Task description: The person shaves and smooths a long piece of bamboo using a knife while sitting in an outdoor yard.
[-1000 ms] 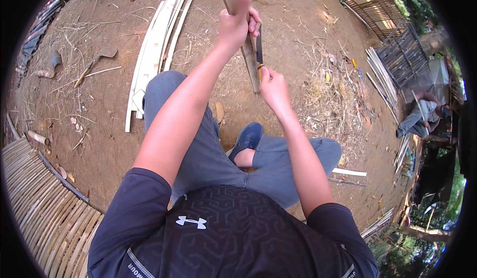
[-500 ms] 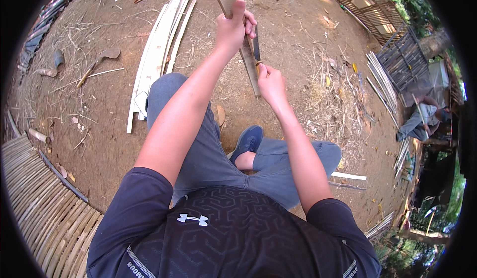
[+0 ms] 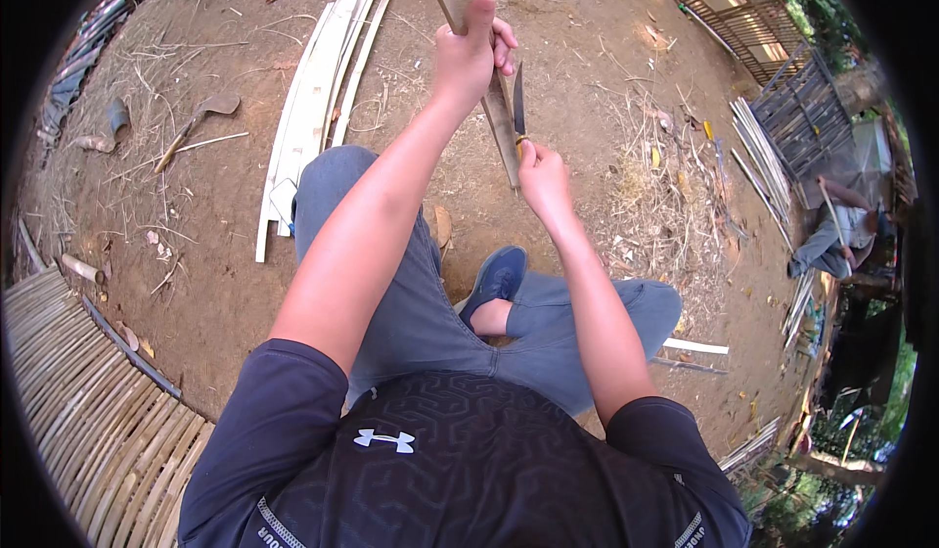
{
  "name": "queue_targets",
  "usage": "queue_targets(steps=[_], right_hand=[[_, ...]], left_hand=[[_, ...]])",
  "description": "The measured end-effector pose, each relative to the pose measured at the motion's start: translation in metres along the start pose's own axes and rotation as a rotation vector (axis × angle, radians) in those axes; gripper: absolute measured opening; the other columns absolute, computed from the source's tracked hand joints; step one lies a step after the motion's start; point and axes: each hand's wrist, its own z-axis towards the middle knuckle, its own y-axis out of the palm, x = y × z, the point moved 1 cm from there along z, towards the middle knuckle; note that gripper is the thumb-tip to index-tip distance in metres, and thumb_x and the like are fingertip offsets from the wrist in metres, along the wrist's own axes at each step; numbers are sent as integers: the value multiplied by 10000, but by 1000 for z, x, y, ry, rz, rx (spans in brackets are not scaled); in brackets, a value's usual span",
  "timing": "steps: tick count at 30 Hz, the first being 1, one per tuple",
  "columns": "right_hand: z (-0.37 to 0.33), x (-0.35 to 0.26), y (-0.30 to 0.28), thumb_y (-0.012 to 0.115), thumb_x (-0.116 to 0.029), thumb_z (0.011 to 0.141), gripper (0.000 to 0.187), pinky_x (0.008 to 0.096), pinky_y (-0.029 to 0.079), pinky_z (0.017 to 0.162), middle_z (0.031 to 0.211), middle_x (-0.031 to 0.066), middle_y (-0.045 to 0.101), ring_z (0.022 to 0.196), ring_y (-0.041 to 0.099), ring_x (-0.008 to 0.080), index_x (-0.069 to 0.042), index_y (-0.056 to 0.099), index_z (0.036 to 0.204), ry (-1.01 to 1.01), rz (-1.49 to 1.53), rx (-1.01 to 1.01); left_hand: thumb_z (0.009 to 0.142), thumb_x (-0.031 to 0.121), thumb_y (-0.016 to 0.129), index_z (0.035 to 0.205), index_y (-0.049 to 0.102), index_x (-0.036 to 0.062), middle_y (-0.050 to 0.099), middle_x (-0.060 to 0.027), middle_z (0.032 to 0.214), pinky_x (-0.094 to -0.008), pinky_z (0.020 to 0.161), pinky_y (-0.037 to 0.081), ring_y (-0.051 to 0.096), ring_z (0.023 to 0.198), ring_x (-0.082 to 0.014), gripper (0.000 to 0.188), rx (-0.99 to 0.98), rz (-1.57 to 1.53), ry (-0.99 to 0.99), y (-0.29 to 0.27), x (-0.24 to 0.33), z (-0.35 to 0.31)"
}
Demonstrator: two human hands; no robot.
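My left hand (image 3: 468,64) grips a long brownish strip of bamboo or wood (image 3: 502,122) that slants from the top edge down toward my lap. The thumb points up along it and the fingers curl round its right side. In my right hand (image 3: 544,173) is a knife (image 3: 519,100) with a dark narrow blade and a yellowish handle. Its blade points away from me, close along the right edge of the strip and just below my left fingers. Whether the blade touches the strip I cannot tell. The strip's near end stops just left of my right hand.
Several pale split strips (image 3: 318,98) lie on the dirt left of the strip. A large bladed tool (image 3: 196,127) rests farther left. A slatted bamboo platform (image 3: 108,411) fills the lower left. Shavings (image 3: 655,196) litter the ground at right; a seated person (image 3: 836,225) holds a pole beyond.
My right hand has drawn the knife a little nearer to me and to the right, baring more of the blade. My left hand keeps its grip on the strip. The whole view shifted slightly.
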Motion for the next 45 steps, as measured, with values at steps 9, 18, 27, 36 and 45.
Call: queue_targets(steps=[9,18,27,36,45], right_hand=[[0,29,9,519,-295,977,358,459,505,759,851,287,665,838,670,427,13,702,984,100,-48,-83],[-3,22,19,495,-317,987,373,496,501,748,830,267,667,831,661,437,-8,699,941,94,4,-34],[-4,10,21,464,-333,995,385,516,505,782,894,268,674,893,653,447,-24,692,1007,28,12,34],[14,55,39,476,-364,993,359,519,516,794,908,212,704,891,668,430,-90,703,1041,125,-29,26],[18,92,37,495,-345,983,336,524,516,808,926,249,688,905,659,442,-84,697,1043,223,-26,-89]], left_hand=[[852,767,422,651,536,8,430,-29,508,-328,503,510,538,468,-157,793,8,-1,10,-2,0,-1],[869,759,402,694,511,14,412,-23,542,-353,547,530,521,499,-160,773,115,24,-5,-12,0,9],[888,736,389,641,523,14,414,-20,517,-344,503,524,518,461,-154,774,164,-5,-6,-17,-4,11],[866,778,362,705,495,34,370,-22,552,-399,560,498,454,492,-182,773,170,22,-34,-3,-2,11],[827,826,351,691,502,45,351,-16,543,-404,592,468,416,503,-179,807,148,51,-52,-7,1,9]])
